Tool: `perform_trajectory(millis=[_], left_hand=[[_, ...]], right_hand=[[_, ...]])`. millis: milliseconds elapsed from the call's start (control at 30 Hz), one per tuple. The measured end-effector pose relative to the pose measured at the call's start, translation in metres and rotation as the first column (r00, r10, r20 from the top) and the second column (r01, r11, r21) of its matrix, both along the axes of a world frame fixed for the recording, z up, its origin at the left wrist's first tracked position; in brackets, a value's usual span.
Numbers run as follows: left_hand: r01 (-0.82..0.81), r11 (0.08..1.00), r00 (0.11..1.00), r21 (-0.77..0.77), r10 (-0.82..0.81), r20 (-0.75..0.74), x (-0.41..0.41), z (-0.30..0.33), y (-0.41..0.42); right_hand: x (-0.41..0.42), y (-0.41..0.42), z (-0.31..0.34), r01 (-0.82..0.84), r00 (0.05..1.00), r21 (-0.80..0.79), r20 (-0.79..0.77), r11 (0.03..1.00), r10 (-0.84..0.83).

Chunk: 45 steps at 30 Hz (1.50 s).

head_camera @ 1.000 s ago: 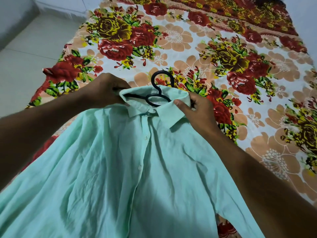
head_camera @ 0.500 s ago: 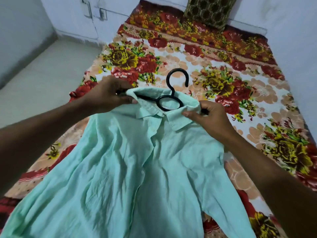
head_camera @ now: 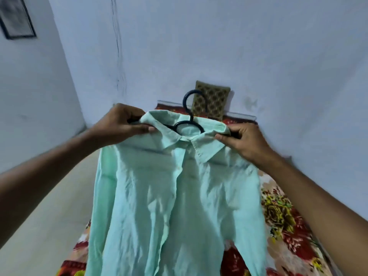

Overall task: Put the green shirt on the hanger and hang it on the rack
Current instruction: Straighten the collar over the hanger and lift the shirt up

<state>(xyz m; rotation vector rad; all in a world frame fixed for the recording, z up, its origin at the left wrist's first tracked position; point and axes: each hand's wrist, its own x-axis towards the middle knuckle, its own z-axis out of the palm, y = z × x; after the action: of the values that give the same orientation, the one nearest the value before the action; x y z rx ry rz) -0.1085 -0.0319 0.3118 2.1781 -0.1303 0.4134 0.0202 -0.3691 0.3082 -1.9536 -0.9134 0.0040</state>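
The pale green shirt (head_camera: 175,206) hangs in the air in front of me, its front open and its collar up. Inside the collar sits a black hanger (head_camera: 190,108); only its hook and neck ring show above the cloth. My left hand (head_camera: 121,124) grips the left shoulder of the shirt together with the hanger arm. My right hand (head_camera: 245,142) pinches the right shoulder and the other hanger arm. The shirt's lower part drops out of view at the bottom. No rack is in view.
Under and behind the shirt lies a bed with a floral sheet (head_camera: 282,220). A patterned pillow (head_camera: 211,100) leans on the pale wall (head_camera: 219,46). A tiled floor (head_camera: 49,226) lies to the left, and a framed picture (head_camera: 17,18) hangs at top left.
Both hands have lifted the shirt and hanger off the bed, so it now hangs free. My view has tilted up toward the wall.
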Motion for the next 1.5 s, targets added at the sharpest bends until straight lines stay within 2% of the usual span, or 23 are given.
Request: perform_trajectory(millis=[133, 300, 533, 633, 733, 867, 1067, 1167, 1333, 1400, 1500], left_hand=[[-0.015, 1.000, 0.998, 0.015, 0.014, 0.055, -0.057, 0.087, -0.008], [-0.018, 0.991, 0.990, 0.135, -0.001, 0.139, -0.139, 0.169, -0.022], [-0.022, 0.953, 0.995, 0.303, -0.008, 0.095, -0.237, 0.242, -0.044], [-0.080, 0.940, 0.991, 0.331, 0.040, 0.127, -0.262, 0.259, -0.063], [-0.142, 0.961, 0.982, 0.238, 0.106, 0.155, -0.283, 0.268, -0.079], [-0.186, 0.958, 0.968, 0.221, 0.140, 0.208, -0.303, 0.280, -0.104], [-0.121, 0.961, 0.976, 0.247, 0.070, 0.207, -0.315, 0.293, -0.144], [-0.099, 0.956, 0.986, 0.276, 0.056, 0.158, -0.324, 0.293, -0.158], [-0.069, 0.938, 0.996, 0.340, 0.044, 0.083, -0.337, 0.291, -0.159], [-0.056, 0.938, 0.996, 0.343, 0.029, 0.083, -0.341, 0.292, -0.156], [-0.065, 0.934, 0.994, 0.351, 0.029, 0.106, -0.350, 0.295, -0.153]], right_hand=[[-0.060, -0.010, 0.094, -0.014, 0.999, -0.004, 0.037, 1.000, 0.014], [-0.147, -0.018, 0.178, -0.049, 0.999, -0.053, 0.006, 0.997, 0.049], [-0.252, -0.023, 0.239, 0.066, 0.995, -0.011, 0.081, 0.998, -0.065], [-0.281, -0.030, 0.258, 0.060, 0.995, 0.004, 0.076, 0.998, -0.060], [-0.303, -0.046, 0.278, 0.054, 0.997, -0.032, 0.055, 0.998, -0.052], [-0.323, -0.076, 0.310, -0.071, 0.997, -0.144, 0.015, 0.987, 0.073], [-0.347, -0.087, 0.353, -0.147, 0.985, 0.021, 0.091, 0.989, 0.145], [-0.360, -0.084, 0.366, -0.138, 0.980, 0.090, 0.154, 0.986, 0.123], [-0.375, -0.082, 0.372, -0.094, 0.980, 0.083, 0.185, 0.992, 0.077], [-0.383, -0.081, 0.375, -0.125, 0.979, 0.049, 0.169, 0.991, 0.116], [-0.394, -0.076, 0.383, -0.122, 0.965, -0.110, 0.220, 0.987, 0.143]])
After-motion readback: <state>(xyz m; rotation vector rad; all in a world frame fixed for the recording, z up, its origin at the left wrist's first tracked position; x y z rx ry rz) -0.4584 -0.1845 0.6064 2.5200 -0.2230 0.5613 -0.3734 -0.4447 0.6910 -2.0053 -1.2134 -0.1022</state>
